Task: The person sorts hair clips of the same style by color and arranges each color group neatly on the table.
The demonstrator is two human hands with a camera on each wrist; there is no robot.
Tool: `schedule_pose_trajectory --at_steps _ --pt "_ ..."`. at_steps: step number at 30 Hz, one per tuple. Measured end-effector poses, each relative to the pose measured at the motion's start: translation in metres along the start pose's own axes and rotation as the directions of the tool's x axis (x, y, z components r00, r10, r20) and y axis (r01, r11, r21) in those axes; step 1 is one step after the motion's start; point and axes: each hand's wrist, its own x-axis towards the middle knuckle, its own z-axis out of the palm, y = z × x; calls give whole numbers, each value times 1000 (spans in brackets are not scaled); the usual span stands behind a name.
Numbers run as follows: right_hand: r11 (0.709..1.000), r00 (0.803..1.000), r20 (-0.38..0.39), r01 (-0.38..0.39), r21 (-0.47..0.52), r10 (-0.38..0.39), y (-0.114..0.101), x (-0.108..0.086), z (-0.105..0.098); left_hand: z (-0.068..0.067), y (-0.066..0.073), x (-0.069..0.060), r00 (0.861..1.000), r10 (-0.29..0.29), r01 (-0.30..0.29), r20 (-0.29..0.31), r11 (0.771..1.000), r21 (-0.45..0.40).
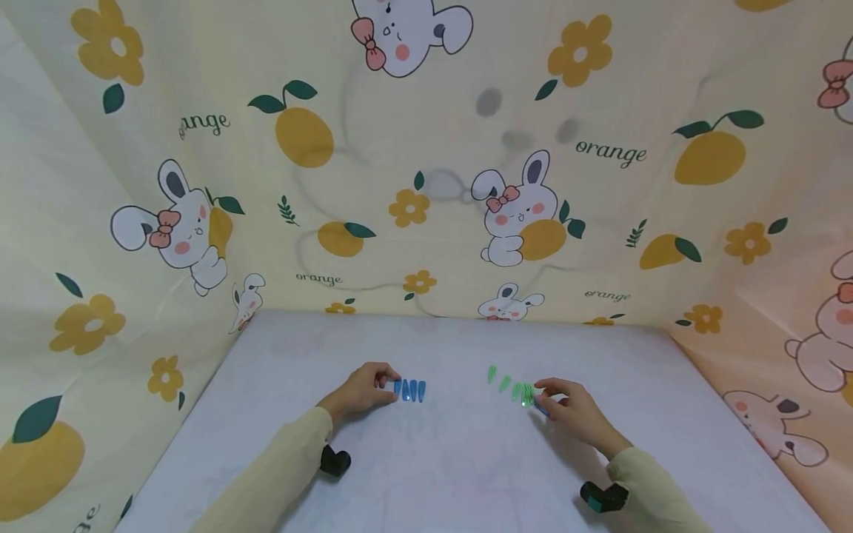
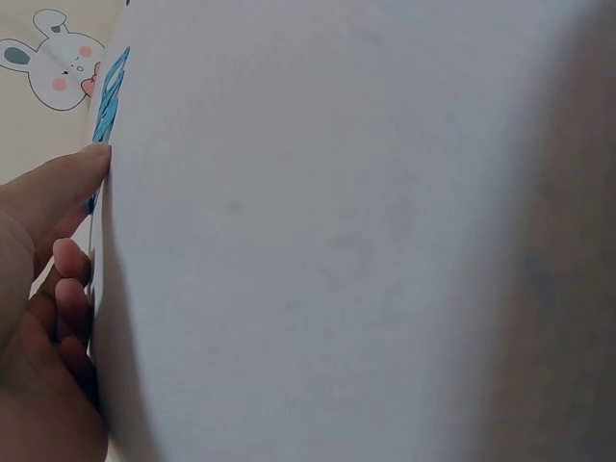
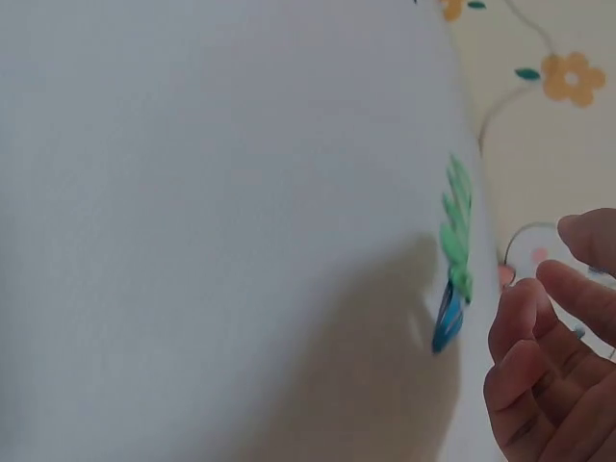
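Note:
Several blue snap hair clips (image 1: 414, 391) lie side by side in a row on the white table. My left hand (image 1: 364, 388) pinches the leftmost one between thumb and forefinger; in the left wrist view the thumb (image 2: 67, 183) reaches the blue clips (image 2: 112, 96), and the forefinger is mostly hidden. To the right, several green snap hair clips (image 1: 505, 383) form a slanting line, bunched together at its near end. Beside that bunch is a blue hair clip (image 3: 448, 322). My right hand (image 1: 574, 409) is close by, with fingers loosely bent and apart from the thumb, holding nothing.
The white tabletop (image 1: 440, 466) runs back to a cream curtain (image 1: 400, 252) printed with rabbits and oranges, which also hangs along both sides. Black devices sit at the left wrist (image 1: 335, 461) and right wrist (image 1: 603, 497).

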Motion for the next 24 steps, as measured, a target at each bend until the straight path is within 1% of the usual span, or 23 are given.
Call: schedule_pose_trajectory --at_steps 3,8,11,14,18,24 --pt "1000 1000 -2 -19 8 19 9 -1 -2 0 1 -1 1000 6 -6 0 1000 2" --pt "1000 1000 -5 -8 14 8 25 1 -2 0 1 -2 1000 10 -10 -1 1000 11" --pt "1000 1000 -7 -3 -4 3 30 3 0 0 1 -3 1000 16 -16 -3 1000 10" --pt "1000 1000 -5 5 -24 -5 32 5 2 0 0 -3 1000 28 -28 -3 1000 7" --pt "999 1000 -6 0 -53 0 30 6 5 0 -1 -3 1000 27 -27 -6 1000 2" --pt "992 1000 -9 2 -124 -4 26 5 7 1 -1 0 1000 9 -9 -3 1000 -3"
